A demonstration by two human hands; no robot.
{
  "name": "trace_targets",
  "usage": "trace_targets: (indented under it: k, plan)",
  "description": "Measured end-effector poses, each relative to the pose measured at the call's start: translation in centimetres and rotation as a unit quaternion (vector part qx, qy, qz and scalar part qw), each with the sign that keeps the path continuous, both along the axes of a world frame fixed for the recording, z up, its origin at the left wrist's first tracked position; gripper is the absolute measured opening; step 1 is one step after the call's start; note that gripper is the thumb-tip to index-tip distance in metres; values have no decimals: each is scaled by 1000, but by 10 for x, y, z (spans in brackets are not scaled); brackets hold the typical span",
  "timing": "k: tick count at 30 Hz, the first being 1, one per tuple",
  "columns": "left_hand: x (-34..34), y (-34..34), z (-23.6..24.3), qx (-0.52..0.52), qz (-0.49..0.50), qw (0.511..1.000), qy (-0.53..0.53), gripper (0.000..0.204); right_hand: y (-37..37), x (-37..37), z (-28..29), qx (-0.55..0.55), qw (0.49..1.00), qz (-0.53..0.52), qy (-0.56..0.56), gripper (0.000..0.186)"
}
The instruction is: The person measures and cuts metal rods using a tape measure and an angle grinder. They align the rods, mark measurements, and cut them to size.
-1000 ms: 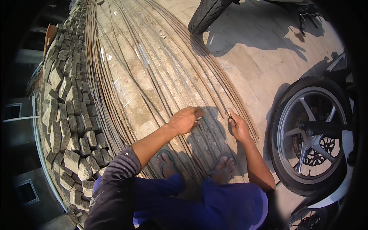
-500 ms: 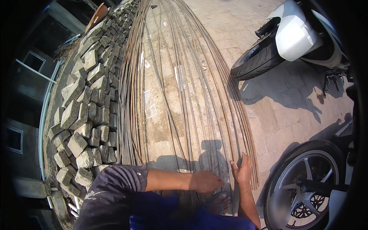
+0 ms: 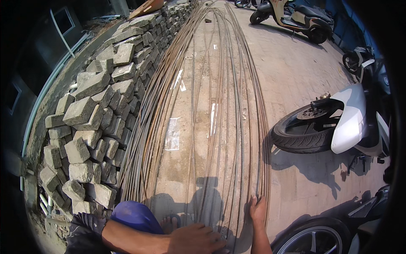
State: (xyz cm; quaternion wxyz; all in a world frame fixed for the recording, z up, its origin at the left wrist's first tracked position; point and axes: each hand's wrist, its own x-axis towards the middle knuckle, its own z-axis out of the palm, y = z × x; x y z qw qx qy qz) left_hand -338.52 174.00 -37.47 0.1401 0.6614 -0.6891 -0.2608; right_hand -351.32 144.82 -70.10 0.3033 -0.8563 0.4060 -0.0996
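Note:
Long thin steel rods run away from me along the ground, spread loosely in the middle and bunched on both sides. My right hand is at the right-hand bunch, its thumb and fingers closed about a rod near the close end. Low in the picture, my left hand reaches across over the near ends of the rods. Its back faces up and the fingers curl downward; what lies beneath them is hidden. My bare toes show beside the left forearm.
Stacked grey paving blocks line the left side, with pale pipes beyond. A white motorcycle's front wheel stands close on the right, another wheel lower down. A scooter is parked far back. Paper scraps lie among the rods.
The view has tilted up and shifted, bringing the far scooter into sight. My left hand has moved left and nearer me, away from the right hand, which stays at the right-side rods.

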Motion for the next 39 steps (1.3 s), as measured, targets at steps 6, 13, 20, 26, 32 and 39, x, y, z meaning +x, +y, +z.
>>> trace_targets:
  k: [6,13,20,26,32,39]
  plan:
    - [38,-15,8,212,-37,974,-66,53,-15,35,39,26,993,-9,-117,29]
    - [43,-26,19,274,-33,961,-34,55,22,33,121,35,985,23,-168,24]
    - [38,-18,22,271,5,962,-24,59,40,46,68,26,992,-7,-120,31]
    - [39,-2,25,284,26,957,-54,61,21,30,79,85,980,0,-181,30]
    - [35,-5,22,269,27,961,-55,61,16,34,51,47,992,-18,-114,31]
    - [32,-8,19,319,19,945,-72,59,10,26,40,111,980,-28,-162,30]
